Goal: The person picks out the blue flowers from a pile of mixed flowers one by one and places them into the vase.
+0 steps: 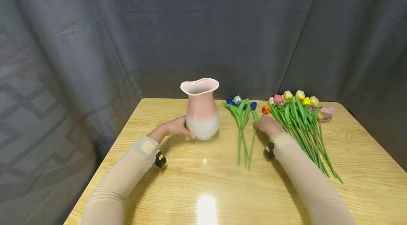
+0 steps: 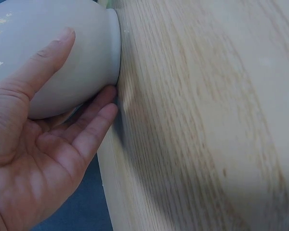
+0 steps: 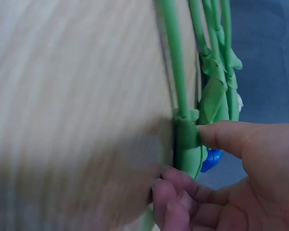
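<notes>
A pink-and-white ceramic vase (image 1: 202, 112) with a wavy flared rim stands upright on the wooden table. My left hand (image 1: 176, 126) holds it low on its left side; in the left wrist view the thumb lies along the white belly and the fingers (image 2: 94, 127) curve under it near the foot. On the right, an orange tulip (image 1: 265, 110) lies with its stem toward me. My right hand (image 1: 268, 125) pinches it at the leaf base, where the thumb presses the green leaf (image 3: 187, 137) in the right wrist view. The fingers there are partly curled beneath.
Blue and pale-blue tulips (image 1: 237, 100) lie just left of the right hand. To its right is a large bunch of yellow, pink and white tulips (image 1: 295, 112), with a lilac flower (image 1: 326, 112) at its edge. A grey curtain (image 1: 203, 34) hangs behind the table (image 1: 178, 189).
</notes>
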Demonstrator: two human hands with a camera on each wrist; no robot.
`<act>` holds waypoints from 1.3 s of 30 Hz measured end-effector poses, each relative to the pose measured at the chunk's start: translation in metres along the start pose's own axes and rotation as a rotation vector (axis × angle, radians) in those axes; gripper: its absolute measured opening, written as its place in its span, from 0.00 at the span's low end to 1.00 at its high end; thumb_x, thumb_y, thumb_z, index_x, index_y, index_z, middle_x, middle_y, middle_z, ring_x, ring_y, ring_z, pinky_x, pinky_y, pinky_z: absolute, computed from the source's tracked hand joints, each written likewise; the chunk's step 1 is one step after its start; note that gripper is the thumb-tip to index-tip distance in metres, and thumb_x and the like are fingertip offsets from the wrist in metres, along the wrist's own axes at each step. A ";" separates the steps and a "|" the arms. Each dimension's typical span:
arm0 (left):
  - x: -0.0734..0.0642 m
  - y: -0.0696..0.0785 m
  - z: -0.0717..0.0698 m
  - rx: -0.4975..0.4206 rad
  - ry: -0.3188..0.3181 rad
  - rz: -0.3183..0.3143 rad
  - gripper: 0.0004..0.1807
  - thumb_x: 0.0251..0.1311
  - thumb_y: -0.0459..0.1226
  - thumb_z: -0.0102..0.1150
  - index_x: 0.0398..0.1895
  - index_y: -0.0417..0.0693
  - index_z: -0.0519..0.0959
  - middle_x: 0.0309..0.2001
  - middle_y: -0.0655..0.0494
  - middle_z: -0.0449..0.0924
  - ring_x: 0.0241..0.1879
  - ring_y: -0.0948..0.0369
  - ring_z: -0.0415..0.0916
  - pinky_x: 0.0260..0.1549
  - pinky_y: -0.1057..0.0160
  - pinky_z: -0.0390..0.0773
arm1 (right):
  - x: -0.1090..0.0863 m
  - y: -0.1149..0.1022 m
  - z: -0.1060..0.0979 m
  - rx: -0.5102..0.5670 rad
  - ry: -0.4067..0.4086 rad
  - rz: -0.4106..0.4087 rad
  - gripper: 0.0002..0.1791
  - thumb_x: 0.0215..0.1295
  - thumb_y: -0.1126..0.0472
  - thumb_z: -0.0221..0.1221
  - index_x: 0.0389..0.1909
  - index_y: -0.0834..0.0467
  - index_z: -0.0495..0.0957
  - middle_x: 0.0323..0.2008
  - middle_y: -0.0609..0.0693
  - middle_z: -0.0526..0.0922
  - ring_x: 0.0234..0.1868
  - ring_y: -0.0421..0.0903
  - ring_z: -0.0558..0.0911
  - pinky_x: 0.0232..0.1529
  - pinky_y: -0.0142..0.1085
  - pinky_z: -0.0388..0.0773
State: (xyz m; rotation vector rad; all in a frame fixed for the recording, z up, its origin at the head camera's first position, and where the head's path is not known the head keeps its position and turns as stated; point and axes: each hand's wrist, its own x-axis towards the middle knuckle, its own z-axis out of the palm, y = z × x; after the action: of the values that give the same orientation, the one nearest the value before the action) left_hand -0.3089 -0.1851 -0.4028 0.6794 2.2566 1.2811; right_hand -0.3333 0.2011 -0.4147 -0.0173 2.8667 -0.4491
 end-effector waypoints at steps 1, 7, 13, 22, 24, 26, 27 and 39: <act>0.000 0.000 0.000 -0.001 0.002 0.002 0.44 0.49 0.29 0.71 0.69 0.46 0.59 0.62 0.46 0.69 0.55 0.55 0.71 0.52 0.58 0.74 | 0.001 0.001 -0.001 0.009 -0.009 -0.012 0.23 0.68 0.46 0.50 0.34 0.64 0.77 0.30 0.60 0.77 0.29 0.52 0.75 0.29 0.43 0.71; -0.001 0.000 0.000 -0.007 0.000 0.009 0.43 0.50 0.30 0.71 0.69 0.45 0.59 0.61 0.45 0.70 0.53 0.55 0.72 0.50 0.59 0.75 | 0.001 0.003 -0.004 0.024 -0.020 -0.028 0.19 0.69 0.49 0.49 0.26 0.60 0.73 0.26 0.56 0.72 0.28 0.51 0.73 0.32 0.42 0.70; -0.001 -0.003 0.003 -0.019 0.000 -0.001 0.44 0.49 0.30 0.71 0.69 0.46 0.59 0.62 0.46 0.70 0.54 0.54 0.72 0.50 0.58 0.75 | -0.002 0.005 -0.003 0.028 0.006 -0.080 0.19 0.69 0.52 0.49 0.22 0.60 0.70 0.26 0.57 0.74 0.27 0.52 0.73 0.34 0.44 0.71; -0.002 -0.003 0.004 0.002 0.001 0.004 0.45 0.49 0.30 0.71 0.70 0.48 0.58 0.63 0.47 0.69 0.57 0.54 0.71 0.53 0.57 0.74 | -0.010 0.008 -0.002 0.178 0.038 -0.112 0.21 0.66 0.54 0.47 0.13 0.56 0.68 0.11 0.47 0.69 0.18 0.46 0.72 0.30 0.37 0.69; -0.002 -0.003 0.003 0.008 0.003 0.004 0.45 0.49 0.30 0.72 0.69 0.47 0.58 0.63 0.47 0.69 0.56 0.54 0.71 0.53 0.57 0.74 | -0.013 0.008 -0.005 0.259 0.045 -0.117 0.22 0.68 0.54 0.46 0.12 0.56 0.67 0.09 0.45 0.67 0.16 0.44 0.71 0.30 0.35 0.69; -0.002 -0.001 0.002 0.017 0.006 0.006 0.44 0.49 0.30 0.72 0.69 0.46 0.59 0.62 0.46 0.69 0.55 0.54 0.71 0.52 0.58 0.74 | -0.018 0.006 -0.010 0.333 0.068 -0.129 0.20 0.69 0.54 0.45 0.16 0.56 0.66 0.11 0.44 0.67 0.17 0.42 0.71 0.30 0.35 0.69; -0.002 -0.001 0.002 0.020 0.007 0.006 0.44 0.49 0.30 0.72 0.69 0.46 0.59 0.62 0.46 0.69 0.55 0.54 0.71 0.52 0.58 0.74 | -0.020 0.005 -0.013 0.368 0.090 -0.135 0.19 0.69 0.55 0.45 0.19 0.58 0.66 0.12 0.44 0.67 0.18 0.42 0.71 0.30 0.34 0.69; -0.001 -0.001 0.001 0.013 0.009 0.003 0.44 0.49 0.30 0.72 0.69 0.46 0.59 0.62 0.46 0.69 0.54 0.55 0.71 0.50 0.59 0.75 | -0.046 0.010 -0.059 0.539 0.587 -0.202 0.21 0.74 0.58 0.39 0.56 0.71 0.60 0.46 0.67 0.76 0.37 0.53 0.76 0.32 0.32 0.68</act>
State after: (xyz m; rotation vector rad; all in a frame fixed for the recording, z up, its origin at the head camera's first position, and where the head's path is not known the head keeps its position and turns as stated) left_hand -0.3075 -0.1854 -0.4043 0.6837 2.2741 1.2745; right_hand -0.3027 0.2304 -0.3520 -0.0945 3.1874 -1.4688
